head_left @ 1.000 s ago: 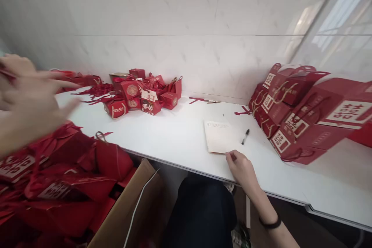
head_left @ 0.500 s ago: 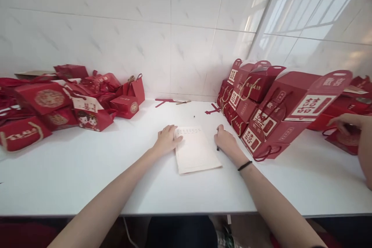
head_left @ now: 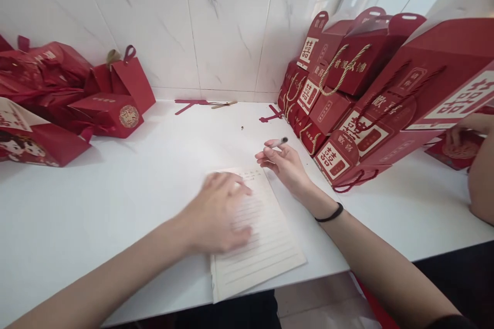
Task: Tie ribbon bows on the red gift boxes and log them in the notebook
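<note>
A lined paper pad [head_left: 266, 241] lies on the white table, with small marks of writing along its top lines. Over the pad's left side is my left hand [head_left: 222, 211], blurred by motion, its fingers spread apart and holding nothing. Whether it touches the paper I cannot tell. My right hand [head_left: 283, 164], with a black band on the wrist, is just past the pad's top right corner. Its fingers are closed around a pen [head_left: 280, 142], whose dark end points up and to the right.
Stacked red gift boxes [head_left: 343, 113] with rope handles stand on the right, close to my right hand. More red boxes [head_left: 104, 110] are piled at the left. Red ribbon strips [head_left: 189, 103] lie by the tiled wall. Another person's arm [head_left: 482, 180] is at the far right.
My view has tilted down and come closer. My left hand has moved from the pad's top left edge onto the page. My right hand has lifted, turning the pen upward.
</note>
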A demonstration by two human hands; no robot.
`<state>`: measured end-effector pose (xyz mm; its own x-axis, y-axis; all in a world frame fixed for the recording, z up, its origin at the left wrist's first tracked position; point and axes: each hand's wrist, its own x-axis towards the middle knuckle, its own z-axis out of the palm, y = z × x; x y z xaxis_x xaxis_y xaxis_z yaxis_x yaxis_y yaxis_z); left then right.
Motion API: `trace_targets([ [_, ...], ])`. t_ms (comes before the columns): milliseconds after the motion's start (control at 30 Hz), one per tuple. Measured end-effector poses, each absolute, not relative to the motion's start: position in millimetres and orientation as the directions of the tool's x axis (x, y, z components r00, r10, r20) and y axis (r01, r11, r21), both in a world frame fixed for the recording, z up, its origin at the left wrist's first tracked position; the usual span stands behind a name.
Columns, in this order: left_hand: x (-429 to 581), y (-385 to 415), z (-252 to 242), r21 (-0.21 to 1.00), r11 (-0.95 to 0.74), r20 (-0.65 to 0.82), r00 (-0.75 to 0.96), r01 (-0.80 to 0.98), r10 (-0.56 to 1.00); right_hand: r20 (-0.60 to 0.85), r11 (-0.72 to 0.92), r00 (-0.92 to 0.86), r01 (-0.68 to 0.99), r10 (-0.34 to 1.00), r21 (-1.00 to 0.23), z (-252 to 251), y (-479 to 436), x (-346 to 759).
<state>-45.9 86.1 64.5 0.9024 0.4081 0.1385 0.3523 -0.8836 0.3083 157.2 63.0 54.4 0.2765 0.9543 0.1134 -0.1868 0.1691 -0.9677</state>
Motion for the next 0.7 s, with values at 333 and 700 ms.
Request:
trace_targets([
  [333,-43.1,25.6,32.5,0.273,-0.918,0.139,0.933,0.287,0.333,0.172,0.2,0.415,-0.024,0.893,-0.979,43.2,54.2,138.4],
  [700,-47.7,6.8,16.5,0.058,-0.935,0.309,0.884,0.349,0.349,0.023,0.008,0.347,0.044,0.938,-0.999,41.4,40.8,139.4],
])
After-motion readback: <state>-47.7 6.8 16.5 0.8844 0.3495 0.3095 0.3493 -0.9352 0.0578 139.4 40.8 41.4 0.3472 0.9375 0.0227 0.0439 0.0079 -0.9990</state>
